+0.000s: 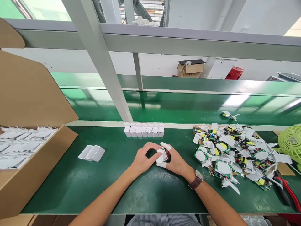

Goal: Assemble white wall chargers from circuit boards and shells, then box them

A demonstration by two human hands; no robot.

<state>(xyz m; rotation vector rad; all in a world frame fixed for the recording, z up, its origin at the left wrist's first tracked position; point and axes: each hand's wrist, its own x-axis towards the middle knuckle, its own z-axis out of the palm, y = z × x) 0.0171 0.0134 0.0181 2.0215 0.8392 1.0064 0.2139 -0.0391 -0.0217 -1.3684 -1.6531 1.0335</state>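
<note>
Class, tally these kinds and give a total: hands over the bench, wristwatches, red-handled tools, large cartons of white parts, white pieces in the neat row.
Hands: 2 (left hand, right hand)
Wristwatch: 1
Red-handled tool: 1
Large carton: 1
White pieces in row: 7
Total: 12

A small white plastic piece (161, 156), pale-faced and angular, is held just above the green worktop (113, 141), gripped between the left hand (146, 158) and the right hand (176, 160); its far side is partly hidden by fingers.
</note>
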